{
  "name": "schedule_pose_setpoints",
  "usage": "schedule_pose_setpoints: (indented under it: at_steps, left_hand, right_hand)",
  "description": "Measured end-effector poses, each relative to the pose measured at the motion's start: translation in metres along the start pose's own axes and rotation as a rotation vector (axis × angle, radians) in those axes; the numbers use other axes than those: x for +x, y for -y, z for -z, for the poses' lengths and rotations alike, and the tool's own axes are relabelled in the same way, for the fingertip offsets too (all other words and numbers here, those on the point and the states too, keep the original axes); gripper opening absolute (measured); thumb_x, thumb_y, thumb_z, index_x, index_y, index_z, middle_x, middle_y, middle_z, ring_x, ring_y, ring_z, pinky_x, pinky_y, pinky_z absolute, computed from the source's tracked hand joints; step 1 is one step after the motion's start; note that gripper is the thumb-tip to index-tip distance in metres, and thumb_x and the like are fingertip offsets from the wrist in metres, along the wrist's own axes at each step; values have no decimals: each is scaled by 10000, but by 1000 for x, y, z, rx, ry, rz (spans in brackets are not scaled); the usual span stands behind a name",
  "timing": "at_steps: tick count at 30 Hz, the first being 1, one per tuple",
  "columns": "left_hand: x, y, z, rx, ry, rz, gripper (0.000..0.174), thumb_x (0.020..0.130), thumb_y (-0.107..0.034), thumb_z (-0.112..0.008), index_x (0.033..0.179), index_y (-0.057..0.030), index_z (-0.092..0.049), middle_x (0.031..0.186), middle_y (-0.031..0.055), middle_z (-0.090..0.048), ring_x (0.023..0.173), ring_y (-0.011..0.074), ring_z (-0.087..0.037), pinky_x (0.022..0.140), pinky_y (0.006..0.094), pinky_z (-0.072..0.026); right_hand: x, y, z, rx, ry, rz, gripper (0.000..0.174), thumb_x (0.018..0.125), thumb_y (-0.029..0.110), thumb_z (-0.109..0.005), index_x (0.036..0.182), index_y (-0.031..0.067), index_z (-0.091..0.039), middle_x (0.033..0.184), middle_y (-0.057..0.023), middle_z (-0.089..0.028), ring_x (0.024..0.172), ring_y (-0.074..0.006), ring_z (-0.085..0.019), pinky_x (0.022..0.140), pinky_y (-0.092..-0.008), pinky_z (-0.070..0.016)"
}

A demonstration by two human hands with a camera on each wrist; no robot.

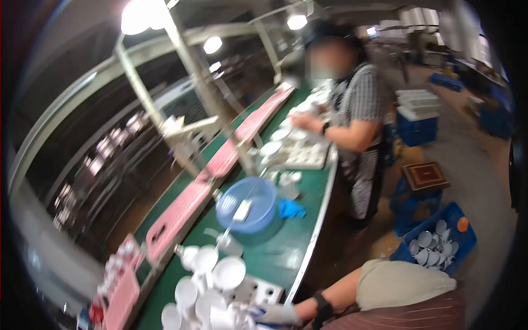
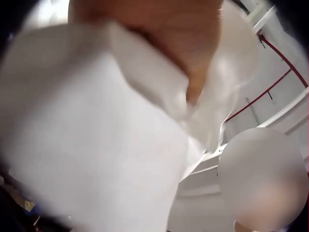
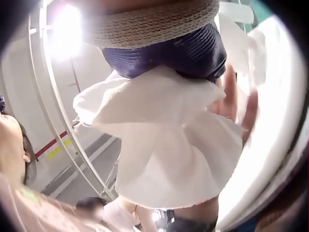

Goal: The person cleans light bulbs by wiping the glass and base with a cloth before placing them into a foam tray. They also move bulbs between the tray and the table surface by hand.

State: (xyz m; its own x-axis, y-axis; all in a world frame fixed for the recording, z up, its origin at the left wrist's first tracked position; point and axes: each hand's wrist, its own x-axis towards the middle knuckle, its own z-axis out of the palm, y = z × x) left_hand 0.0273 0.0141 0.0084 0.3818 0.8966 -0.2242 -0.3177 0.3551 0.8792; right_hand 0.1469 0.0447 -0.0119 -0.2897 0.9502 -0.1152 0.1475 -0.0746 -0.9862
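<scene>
My right hand (image 1: 275,314), in a grey knit glove with a dark blue coating, is low in the head view beside a cluster of white round-topped parts (image 1: 228,273). In the right wrist view that glove grips a white cloth (image 3: 164,154), which hangs in folds below it. Bare fingers (image 3: 231,94) show beside the cloth's right edge. Close up in the left wrist view, my left hand (image 2: 164,34) holds white cloth (image 2: 106,140) with a fingertip pressed into its fold. Whatever the cloth wraps is hidden.
A white tray with holes (image 1: 267,290) lies by the parts. Beyond are a blue basin (image 1: 264,220) and a blue rag (image 1: 291,208) on the green table (image 1: 280,247). Pink trays (image 1: 179,212) line the left. Another person (image 1: 357,110) works farther along; a blue crate (image 1: 465,250) stands right.
</scene>
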Motion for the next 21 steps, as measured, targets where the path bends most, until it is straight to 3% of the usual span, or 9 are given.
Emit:
schedule_pose_setpoints:
  at_steps: [2,4,6,9,11,13,15,17,21]
  left_hand:
    - [-12,5,6,-87,-19,-23,229,890,-139,-646,1086,-41,-581,941,77,-632,898,184,-611,793,331,-503]
    - [-24,10,11,-174,-63,-68,177,903,-125,-631,1053,-34,-603,906,77,-644,873,178,-616,779,324,-503]
    - [-30,7,16,-203,-165,-132,132,916,-110,-616,1019,-27,-624,870,77,-656,849,173,-621,766,317,-503]
    - [-41,3,32,83,-401,-125,60,949,-72,-582,946,-17,-606,824,71,-637,722,145,-608,658,262,-488]
    - [-47,6,40,-171,-264,-82,62,934,-57,-591,908,-62,-534,660,4,-500,579,126,-505,534,276,-432]
    - [-47,-6,33,-257,-189,140,121,937,-80,-585,846,-75,-507,624,-8,-442,529,119,-446,496,272,-389]
    - [-42,8,35,-23,-154,275,141,940,-93,-577,835,-87,-483,601,-14,-408,503,104,-403,482,276,-377]
    - [-46,-4,23,-129,-8,383,131,942,-91,-572,850,-88,-478,586,-19,-373,482,91,-360,454,265,-338]
    - [-43,-13,25,-91,78,388,77,944,-67,-565,907,-67,-497,585,-29,-349,471,77,-316,421,236,-277]
  right_hand:
    - [-20,10,13,154,53,-3,452,911,289,-643,1278,39,-557,1059,-109,-675,975,-164,-611,870,-340,-509]
    - [-28,-7,22,-56,163,58,401,894,215,-683,1248,49,-594,1092,-47,-678,982,-125,-594,885,-318,-501]
    - [-38,-16,44,-197,374,88,472,868,290,-714,1277,93,-588,1097,-119,-693,981,-201,-664,883,-356,-509]
    - [-48,-7,68,-115,113,226,610,810,57,-704,1388,106,-512,1191,-118,-663,1090,-176,-628,954,-326,-487]
    - [-42,13,67,-57,-145,462,611,756,-20,-645,1347,98,-539,1199,-180,-638,1089,-278,-636,969,-367,-480]
    - [-37,48,66,-299,-215,717,645,719,77,-710,1339,117,-535,1260,-204,-582,1111,-349,-603,990,-413,-461]
    - [-36,80,44,-865,-106,877,699,698,231,-758,1349,144,-518,1338,-208,-512,1155,-374,-560,1010,-450,-431]
    - [-20,70,21,-879,-42,865,725,709,363,-753,1361,159,-509,1311,-181,-527,1110,-341,-573,948,-473,-442]
    - [-3,71,19,-615,-101,788,661,747,303,-736,1333,87,-519,1016,-165,-631,942,-338,-621,837,-431,-478]
